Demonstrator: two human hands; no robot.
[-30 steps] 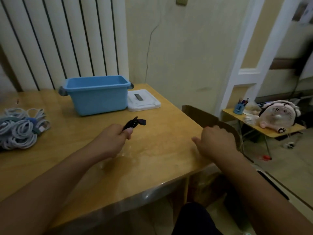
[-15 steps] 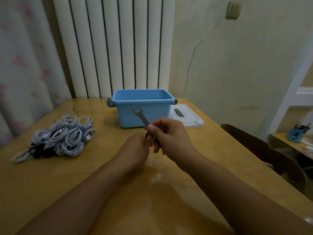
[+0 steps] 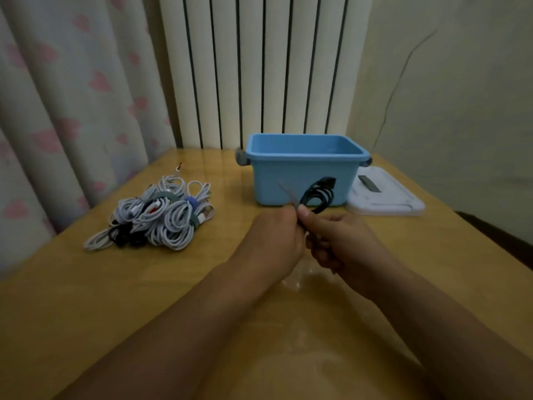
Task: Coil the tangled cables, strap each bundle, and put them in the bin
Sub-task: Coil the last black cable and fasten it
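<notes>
Your two hands met above the middle of the tabletop (image 3: 86,298). Your right hand (image 3: 343,243) had its fingers curled around a small black coiled cable (image 3: 316,197), thumb pressed on the lower part of the coil, which stood up in front of the blue bin (image 3: 300,180). Your left hand (image 3: 274,241) was closed just beside it, its fingers pinching what looked like a thin grey strap (image 3: 288,194) that stuck up and to the left; the blur made the strap hard to confirm. The bin sat near the far edge of the tabletop, open at the top, with a white lid (image 3: 386,197) lying flat just beside it toward the far right corner. A pile of mostly white cables (image 3: 161,217), with some black ones mixed in, lay toward the left edge, well apart from your hands. Behind the far edge stood a white radiator (image 3: 259,67), and a curtain (image 3: 72,96) with pink hearts hung beyond the left edge.
</notes>
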